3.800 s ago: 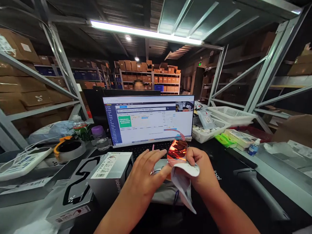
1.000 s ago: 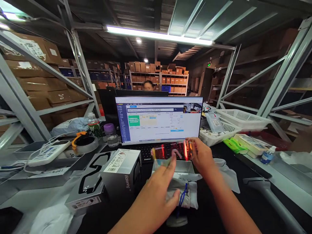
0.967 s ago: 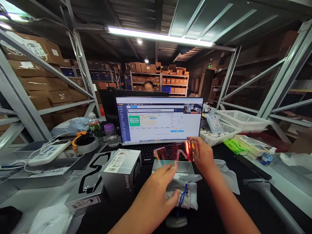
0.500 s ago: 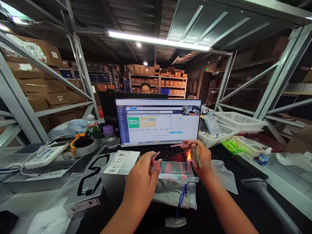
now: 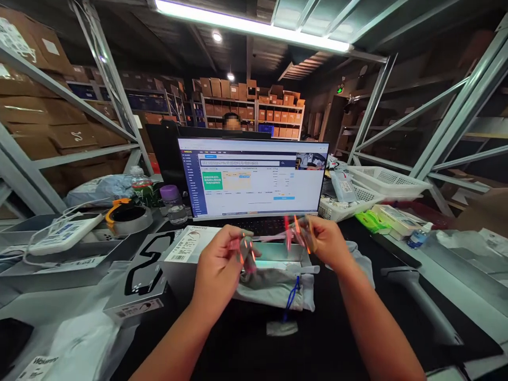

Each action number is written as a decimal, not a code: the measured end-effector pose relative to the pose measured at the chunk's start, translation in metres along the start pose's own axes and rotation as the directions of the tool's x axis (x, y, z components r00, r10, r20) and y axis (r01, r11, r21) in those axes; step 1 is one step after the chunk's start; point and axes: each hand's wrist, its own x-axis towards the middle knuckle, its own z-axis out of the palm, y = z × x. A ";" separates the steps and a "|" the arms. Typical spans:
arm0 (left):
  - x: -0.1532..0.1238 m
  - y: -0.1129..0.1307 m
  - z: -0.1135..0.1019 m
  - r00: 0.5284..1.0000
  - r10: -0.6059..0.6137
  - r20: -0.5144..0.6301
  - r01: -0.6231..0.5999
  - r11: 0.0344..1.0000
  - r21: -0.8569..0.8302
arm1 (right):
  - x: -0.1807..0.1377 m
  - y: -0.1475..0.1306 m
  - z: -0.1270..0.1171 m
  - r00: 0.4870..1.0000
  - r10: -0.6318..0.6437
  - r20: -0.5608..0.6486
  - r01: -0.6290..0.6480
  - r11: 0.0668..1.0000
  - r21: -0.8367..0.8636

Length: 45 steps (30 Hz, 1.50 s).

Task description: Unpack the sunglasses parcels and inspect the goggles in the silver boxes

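Note:
My left hand [image 5: 220,259] is closed, pinching a shiny lens-like piece [image 5: 248,254] with orange glints. Opposite it, my right hand [image 5: 327,241] grips mirrored glasses [image 5: 298,235], blurred by motion, with red and orange reflections. A thin pinkish arm reaches toward the left hand; whether both pieces are joined I cannot tell. Below them lies an open grey box [image 5: 278,253]. A grey cloth pouch [image 5: 264,290] with a blue drawstring [image 5: 292,296] rests in front, and a small clear packet [image 5: 281,328] lies by the string's end.
A monitor [image 5: 254,180] stands behind the hands. To the left are a white-labelled box [image 5: 188,246], a black-and-grey goggle box [image 5: 138,283], a tape roll [image 5: 133,217] and bottles. At right lie a barcode scanner [image 5: 423,301], a spray bottle [image 5: 419,235] and white baskets [image 5: 387,182].
The view has tilted down slightly. Both hands have turned; the shiny lens piece now shows at my left fingers, and the glasses in my right hand have swung toward the middle.

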 end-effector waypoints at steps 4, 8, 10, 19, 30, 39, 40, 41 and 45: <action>0.008 0.006 -0.007 0.997 0.072 -0.019 -0.060 0.931 0.360 | -0.003 -0.008 -0.011 0.948 0.259 0.183 -0.316 0.827 0.465; 0.011 0.002 -0.012 1.000 0.022 0.005 -0.023 0.933 0.360 | -0.009 -0.018 -0.024 0.922 0.247 0.300 -0.372 0.784 0.497; 0.012 -0.002 -0.011 0.997 -0.025 0.070 0.003 0.952 0.306 | -0.015 -0.022 -0.035 0.935 0.214 0.282 -0.327 0.826 0.459; 0.000 -0.017 0.034 0.896 -0.180 0.406 0.148 0.983 0.108 | -0.073 -0.007 -0.078 0.943 0.298 0.147 -0.331 0.882 0.336; -0.003 -0.013 0.065 0.871 -0.164 0.462 0.287 0.935 -0.209 | -0.094 0.017 -0.083 0.925 0.364 0.108 -0.378 0.861 0.339; 0.023 -0.037 0.085 0.813 -0.178 0.555 0.015 0.958 0.285 | -0.114 0.043 -0.092 0.884 0.371 -0.283 -0.206 0.854 0.477; 0.027 -0.043 0.087 0.801 -0.196 0.565 -0.028 0.931 0.363 | -0.115 0.044 -0.094 0.870 0.356 -0.342 -0.169 0.866 0.471; 0.030 -0.049 0.089 0.789 -0.222 0.573 -0.053 0.904 0.424 | -0.115 0.045 -0.096 0.853 0.337 -0.398 -0.134 0.879 0.457; 0.034 -0.068 0.105 0.728 -0.316 0.608 -0.163 0.782 0.602 | -0.114 0.046 -0.101 0.786 0.287 -0.548 -0.068 0.921 0.385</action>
